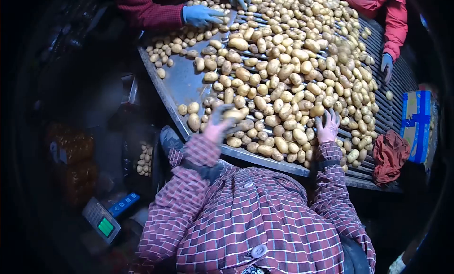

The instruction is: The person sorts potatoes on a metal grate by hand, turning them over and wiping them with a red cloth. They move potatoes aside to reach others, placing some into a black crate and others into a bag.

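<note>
Many potatoes (pixel 286 72) cover a sorting table of metal rollers in front of me. My left hand (pixel 219 125) is smeared by motion over the near left part of the potatoes. Its thumb and fingers reach either side of a potato (pixel 235 114); I cannot tell whether it is gripped. Further right, my right hand (pixel 328 128) lies with its fingers spread over the potatoes near the front edge. A yellowish potato (pixel 317 110) sits right at those fingertips.
Across the table a person's blue-gloved hand (pixel 202 15) reaches among potatoes. Another person's gloved hand (pixel 387 67) hangs over the bare rollers (pixel 401 80) at right. A red cloth (pixel 390 156) and a blue-taped box (pixel 416 126) are at right. A scale display (pixel 105 226) glows at lower left.
</note>
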A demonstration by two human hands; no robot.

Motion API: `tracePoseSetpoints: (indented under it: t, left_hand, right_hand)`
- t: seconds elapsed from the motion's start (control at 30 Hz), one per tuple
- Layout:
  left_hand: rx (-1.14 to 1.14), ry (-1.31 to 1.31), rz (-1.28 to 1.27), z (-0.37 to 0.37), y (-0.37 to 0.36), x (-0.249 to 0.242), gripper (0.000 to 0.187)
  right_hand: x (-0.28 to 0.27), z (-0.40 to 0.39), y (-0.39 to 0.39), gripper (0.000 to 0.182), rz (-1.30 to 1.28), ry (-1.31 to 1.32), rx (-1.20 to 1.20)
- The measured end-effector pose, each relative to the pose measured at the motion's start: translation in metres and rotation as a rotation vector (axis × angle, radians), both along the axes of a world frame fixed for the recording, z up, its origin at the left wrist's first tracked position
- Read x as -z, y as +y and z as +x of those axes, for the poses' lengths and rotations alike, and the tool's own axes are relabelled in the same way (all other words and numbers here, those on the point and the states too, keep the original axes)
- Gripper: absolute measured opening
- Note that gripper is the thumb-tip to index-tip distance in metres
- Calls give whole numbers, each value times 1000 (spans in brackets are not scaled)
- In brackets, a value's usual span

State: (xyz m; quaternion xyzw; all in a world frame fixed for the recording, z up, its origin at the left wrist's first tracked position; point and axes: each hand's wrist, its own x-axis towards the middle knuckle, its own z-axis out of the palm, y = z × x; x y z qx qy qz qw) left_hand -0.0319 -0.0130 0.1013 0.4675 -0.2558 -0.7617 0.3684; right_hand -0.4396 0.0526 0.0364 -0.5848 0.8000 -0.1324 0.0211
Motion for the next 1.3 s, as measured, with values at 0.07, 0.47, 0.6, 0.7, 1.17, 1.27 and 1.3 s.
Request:
tracePoseSetpoints:
  t: [0.07,0.47,0.6,0.7,1.17,1.27,1.3]
  left_hand:
    - [-306,118,69,55,5,1,37]
    - [756,-1599,-192,70,-49,-12,35]
    - [171,-798,-402,107,-31,25,50]
    - [-43,-447,-391,99,-11,-1,56]
    - [-297,-488,-128,172,29,30,35]
    - [-201,-404,-107,159,24,21,38]
    - [-161,-353,-122,153,19,23,40]
  right_hand:
    - [-4,3,-2,48,14,0,23]
    - [3,0,-2,48,0,8,42]
    - [-1,3,-2,47,-19,-4,45]
    - [-1,4,-3,46,-23,-4,48]
    - [7,-1,0,44,-48,21,28]
    - [5,2,-1,44,-46,16,23]
    - [5,1,-1,44,-47,15,20]
